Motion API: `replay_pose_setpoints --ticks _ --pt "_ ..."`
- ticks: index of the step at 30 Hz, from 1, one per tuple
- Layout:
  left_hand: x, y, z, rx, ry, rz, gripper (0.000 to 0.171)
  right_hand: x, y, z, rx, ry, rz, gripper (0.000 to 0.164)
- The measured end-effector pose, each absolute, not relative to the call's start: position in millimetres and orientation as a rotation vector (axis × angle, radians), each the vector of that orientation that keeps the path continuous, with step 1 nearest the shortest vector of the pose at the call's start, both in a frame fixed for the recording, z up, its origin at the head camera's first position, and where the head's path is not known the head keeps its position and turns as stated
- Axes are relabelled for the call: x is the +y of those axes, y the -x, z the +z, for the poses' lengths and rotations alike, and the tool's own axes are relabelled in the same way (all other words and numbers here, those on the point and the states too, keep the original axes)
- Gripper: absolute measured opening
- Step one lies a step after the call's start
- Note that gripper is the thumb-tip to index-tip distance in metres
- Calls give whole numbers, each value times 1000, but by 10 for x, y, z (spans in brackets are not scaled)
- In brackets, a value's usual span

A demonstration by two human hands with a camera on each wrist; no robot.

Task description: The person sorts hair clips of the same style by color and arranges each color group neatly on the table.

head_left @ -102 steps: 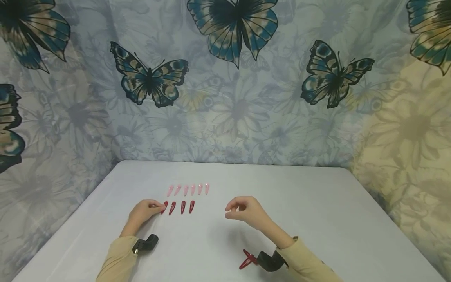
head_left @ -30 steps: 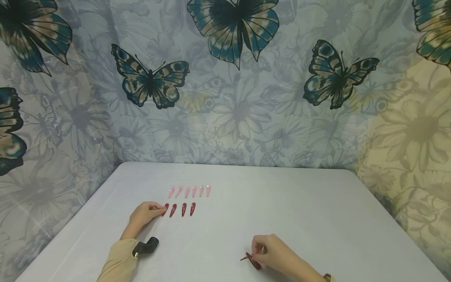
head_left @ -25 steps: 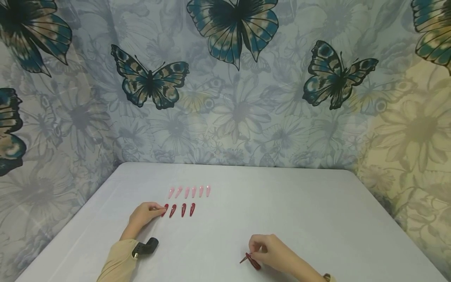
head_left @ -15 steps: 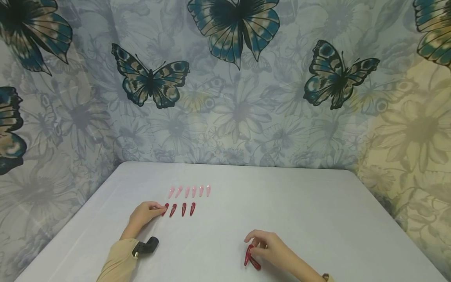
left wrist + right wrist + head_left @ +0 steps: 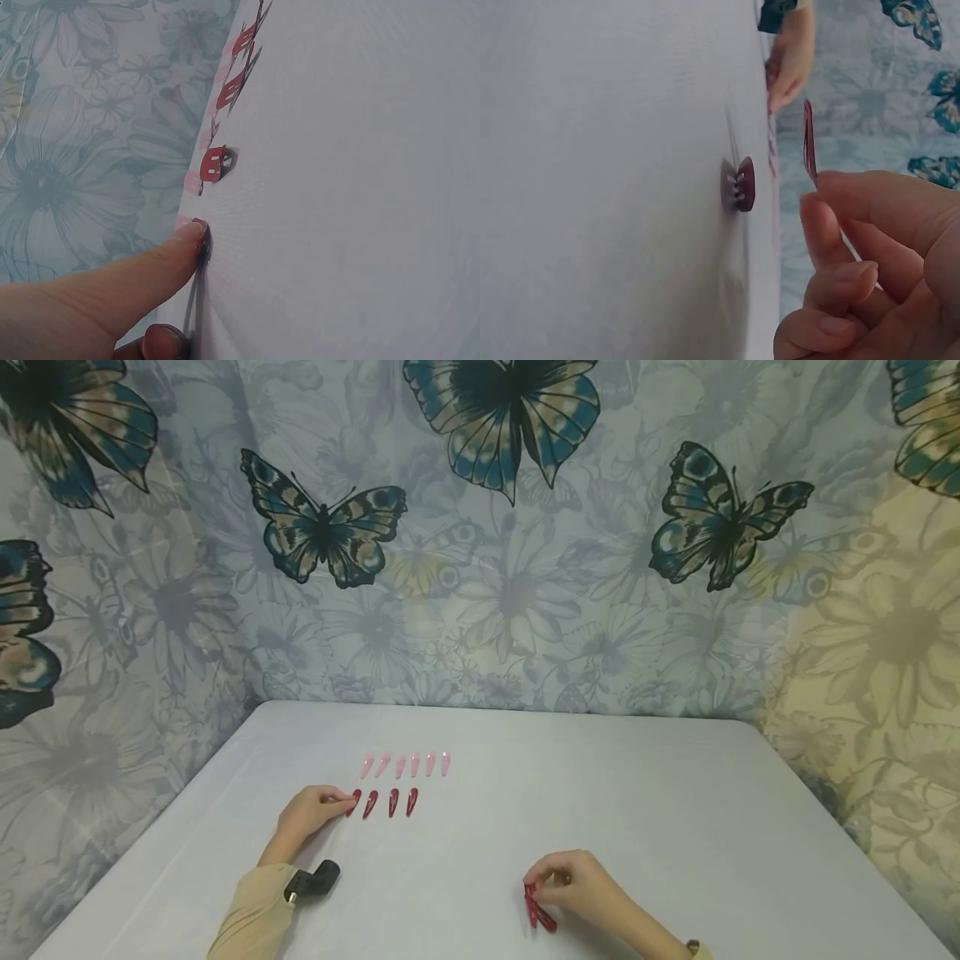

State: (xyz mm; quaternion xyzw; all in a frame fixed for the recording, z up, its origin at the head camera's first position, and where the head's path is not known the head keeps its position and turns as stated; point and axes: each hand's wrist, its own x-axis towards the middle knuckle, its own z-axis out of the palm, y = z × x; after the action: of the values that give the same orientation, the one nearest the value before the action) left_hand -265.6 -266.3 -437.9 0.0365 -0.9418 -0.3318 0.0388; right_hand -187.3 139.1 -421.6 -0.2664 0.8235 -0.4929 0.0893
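My left hand (image 5: 311, 810) is at the left end of a row of red snap hair clips (image 5: 393, 802), its thumb and finger pinching the end clip (image 5: 356, 797). The left wrist view shows a fingertip right on that clip (image 5: 201, 234). Nearer the front, my right hand (image 5: 581, 885) pinches another red hair clip (image 5: 531, 910) by one end. In the right wrist view this held clip (image 5: 808, 139) points away from the fingertips, raised off the table. A further red clip (image 5: 745, 184) lies on the table just beside it, partly overlapped in the head view.
Behind the red row lies a row of several pink hair clips (image 5: 401, 767). Everything rests on a white-covered table (image 5: 675, 810). A butterfly-and-flower cloth (image 5: 517, 602) hangs behind and at the sides. A black wrist camera (image 5: 315, 881) sits on the left sleeve.
My right hand, formerly empty near the table's middle, has come back toward the front and taken one clip of the loose pair, turning it in the fingers. The left hand has stayed put.
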Motion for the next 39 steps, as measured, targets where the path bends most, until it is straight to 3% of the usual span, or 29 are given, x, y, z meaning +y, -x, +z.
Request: replay_pose_setpoints --ticks 13,27,39 --pt "-2638 2691 -4345 -2899 -95 -1000 18 1429 1927 -4192 2361 630 -1560 18" --pt "-2679 2639 -4328 -2898 -95 -1005 19 1218 2102 -4115 2382 650 -1500 13" --pt "-2648 2634 -4339 -2895 -76 -997 21 1006 2324 -4047 2404 383 -1537 17"
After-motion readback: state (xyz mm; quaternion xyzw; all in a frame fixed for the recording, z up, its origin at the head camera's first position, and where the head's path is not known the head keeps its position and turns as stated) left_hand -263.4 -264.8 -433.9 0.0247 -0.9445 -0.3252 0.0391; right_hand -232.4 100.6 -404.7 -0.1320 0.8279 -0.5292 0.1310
